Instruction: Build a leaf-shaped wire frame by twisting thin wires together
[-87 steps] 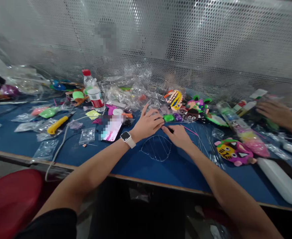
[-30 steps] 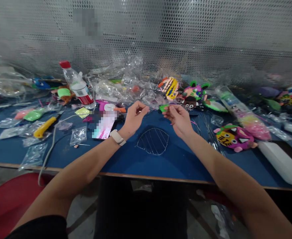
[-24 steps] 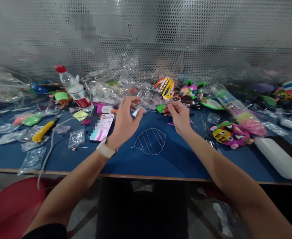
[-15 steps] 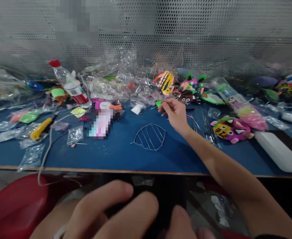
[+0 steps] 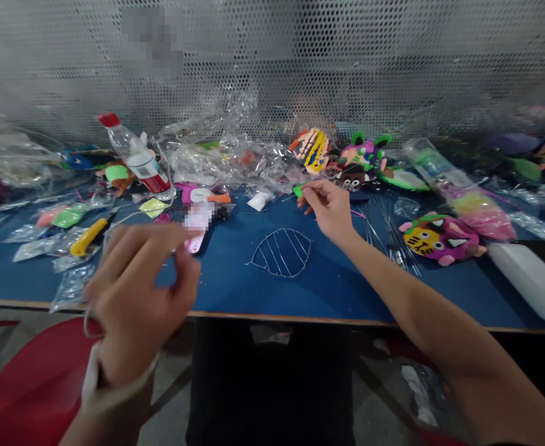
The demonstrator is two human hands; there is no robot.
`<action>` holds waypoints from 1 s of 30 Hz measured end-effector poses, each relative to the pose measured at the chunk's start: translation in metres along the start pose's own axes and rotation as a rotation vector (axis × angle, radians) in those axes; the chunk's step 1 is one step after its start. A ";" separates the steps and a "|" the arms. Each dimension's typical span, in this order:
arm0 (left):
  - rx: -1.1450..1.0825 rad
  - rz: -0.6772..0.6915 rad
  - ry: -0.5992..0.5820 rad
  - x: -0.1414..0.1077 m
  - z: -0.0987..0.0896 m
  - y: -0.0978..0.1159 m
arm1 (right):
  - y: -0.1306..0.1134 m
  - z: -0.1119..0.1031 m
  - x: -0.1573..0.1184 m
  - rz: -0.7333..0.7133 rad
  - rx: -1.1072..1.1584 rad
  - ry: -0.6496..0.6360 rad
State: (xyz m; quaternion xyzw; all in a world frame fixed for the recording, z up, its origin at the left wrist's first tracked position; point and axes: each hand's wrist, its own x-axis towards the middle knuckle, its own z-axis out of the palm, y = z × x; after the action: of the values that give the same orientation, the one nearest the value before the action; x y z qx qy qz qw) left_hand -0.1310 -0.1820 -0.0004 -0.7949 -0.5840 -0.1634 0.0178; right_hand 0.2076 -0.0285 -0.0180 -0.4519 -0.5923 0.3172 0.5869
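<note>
On the blue tabletop lies a leaf-shaped wire frame [image 5: 282,253], its outline crossed by several thin slanting wires. My right hand [image 5: 331,209] is above and to the right of it, thumb and fingertips pinched on what looks like a thin wire. A small bright green piece [image 5: 298,191] shows at those fingertips; whether it is held or lies behind them I cannot tell. My left hand [image 5: 140,291], blurred by motion, is raised over the table's front edge at left. Its thumb and forefinger are apart with nothing visible between them, near a phone [image 5: 197,238].
A red-capped bottle [image 5: 140,161], clear plastic bags [image 5: 221,161] and a yellow cutter [image 5: 88,237] are at left. Loose wires [image 5: 396,238], a colourful clay mask [image 5: 442,238] and a white box-like device [image 5: 527,279] lie right. A metal mesh [image 5: 272,62] rises behind.
My left hand has gone from low in front of my body up and left over the table edge. The right hand keeps its pinch in about the same place. The view has shifted slightly left.
</note>
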 end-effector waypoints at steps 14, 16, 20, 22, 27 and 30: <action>0.261 -0.317 -0.190 0.146 0.016 -0.040 | 0.000 0.002 -0.001 -0.004 0.018 -0.008; 0.269 -0.317 -0.200 0.151 0.018 -0.039 | 0.000 0.002 -0.001 0.003 0.003 -0.013; 0.267 -0.311 -0.180 0.154 0.021 -0.040 | 0.000 0.002 0.000 0.012 -0.012 -0.043; 0.268 -0.312 -0.189 0.153 0.020 -0.040 | 0.000 0.002 0.000 0.019 -0.006 -0.058; 0.259 -0.150 -0.090 0.148 0.006 -0.012 | -0.003 0.003 0.000 0.044 0.038 -0.059; -0.013 0.233 -0.029 0.158 0.009 0.023 | -0.002 0.002 0.000 0.093 0.076 -0.044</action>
State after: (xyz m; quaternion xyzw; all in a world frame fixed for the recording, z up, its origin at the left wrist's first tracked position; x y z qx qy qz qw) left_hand -0.0655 -0.0413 0.0388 -0.8598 -0.4867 -0.1526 0.0231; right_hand 0.2056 -0.0291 -0.0164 -0.4494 -0.5710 0.3762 0.5749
